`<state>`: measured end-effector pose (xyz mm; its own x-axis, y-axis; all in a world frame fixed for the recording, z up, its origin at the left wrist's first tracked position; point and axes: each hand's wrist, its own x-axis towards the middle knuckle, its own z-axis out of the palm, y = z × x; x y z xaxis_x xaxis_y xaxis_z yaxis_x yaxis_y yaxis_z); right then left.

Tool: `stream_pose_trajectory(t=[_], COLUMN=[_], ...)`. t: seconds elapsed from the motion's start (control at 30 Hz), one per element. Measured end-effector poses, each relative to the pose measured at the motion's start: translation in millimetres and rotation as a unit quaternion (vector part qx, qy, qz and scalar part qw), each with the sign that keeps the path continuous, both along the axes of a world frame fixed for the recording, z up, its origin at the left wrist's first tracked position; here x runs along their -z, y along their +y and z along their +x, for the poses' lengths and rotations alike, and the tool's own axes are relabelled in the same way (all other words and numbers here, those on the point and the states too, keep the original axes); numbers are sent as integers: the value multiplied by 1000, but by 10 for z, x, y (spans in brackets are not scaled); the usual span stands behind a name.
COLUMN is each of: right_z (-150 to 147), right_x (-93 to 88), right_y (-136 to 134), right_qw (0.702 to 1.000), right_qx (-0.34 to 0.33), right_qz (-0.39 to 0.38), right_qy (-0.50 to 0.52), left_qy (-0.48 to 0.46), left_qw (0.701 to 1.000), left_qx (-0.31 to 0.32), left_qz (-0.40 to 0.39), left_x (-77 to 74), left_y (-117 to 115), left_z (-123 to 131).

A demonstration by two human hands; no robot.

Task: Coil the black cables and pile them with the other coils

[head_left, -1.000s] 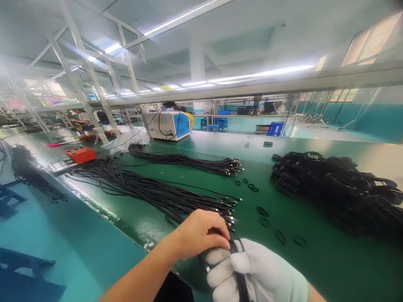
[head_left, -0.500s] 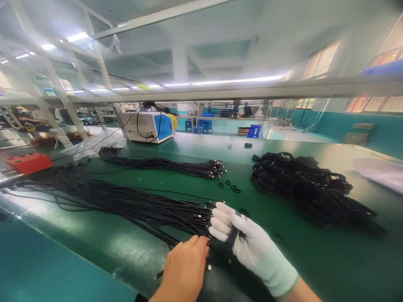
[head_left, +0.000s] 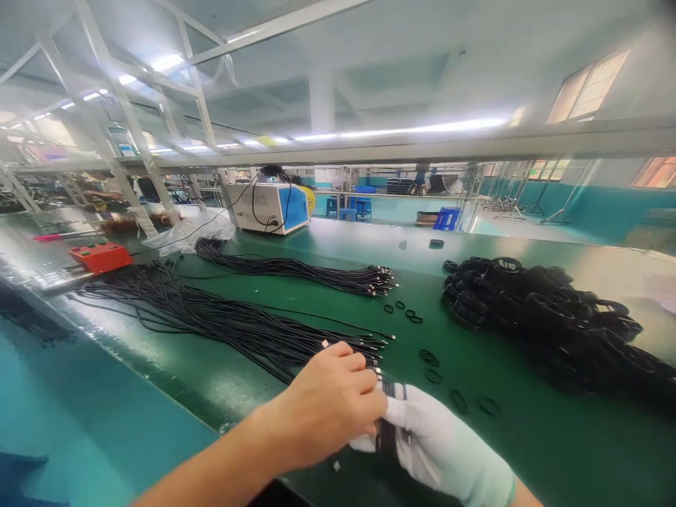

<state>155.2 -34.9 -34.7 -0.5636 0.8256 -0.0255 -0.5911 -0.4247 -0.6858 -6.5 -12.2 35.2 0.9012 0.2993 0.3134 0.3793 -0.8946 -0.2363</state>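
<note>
My bare left hand [head_left: 341, 394] is closed at the lower middle, its fingers bent over a black cable and meeting my right hand. A small metal plug tip [head_left: 324, 343] shows just beyond its knuckles. My right hand [head_left: 430, 436], in a white glove, grips a coiled black cable [head_left: 386, 435], with the thumb pressed on the loops. The left hand partly hides the coil and the gloved fingertips. Just past both hands lies a long bundle of black cables [head_left: 227, 324], plug ends toward me. Several small black rings [head_left: 429, 358] rest right of the hands.
A second black cable bundle [head_left: 296, 267] lies farther back. At right is a large heap of coiled black cables [head_left: 528, 303]. A white and blue machine [head_left: 272, 208] stands at the back, a red box [head_left: 101, 258] at left. The green bench [head_left: 201, 394] has its edge at lower left.
My left hand has risen and moved right, over to the cable coil in my gloved right hand. The right hand sits slightly lower. The whole view has shifted, with bench items appearing farther right.
</note>
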Motion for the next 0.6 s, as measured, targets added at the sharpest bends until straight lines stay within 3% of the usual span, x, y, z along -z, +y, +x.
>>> stream_pose_trajectory(t=[0.1,0.2,0.3,0.43,0.5,0.53,0.6], right_z=[-49,-60,-52,2,43,61,83], right_x=[-9,20,89,169,181,178,159], right_y=[-51,-70,-55,-33,-37,-42,-53], right_qw=[997,989,991,991,986,984,982], right_qx=[-65,-124,-113,-120,-147,-154,-155], right_qz=[-9,-32,-38,-38,-36,-36,-38], right_qy=[41,70,54,47,69,80,99], left_qy=[-4,-22,-47,-43,-36,-47,-97], left_qw=[996,986,983,982,954,925,840], left_qx=[20,33,46,21,0,-17,-61], left_qz=[-88,-162,-173,-183,-296,-376,-530], left_x=[-79,20,95,12,-22,-17,44], left_y=[191,312,328,293,306,318,331], left_z=[-53,-46,-11,34,51,56,61])
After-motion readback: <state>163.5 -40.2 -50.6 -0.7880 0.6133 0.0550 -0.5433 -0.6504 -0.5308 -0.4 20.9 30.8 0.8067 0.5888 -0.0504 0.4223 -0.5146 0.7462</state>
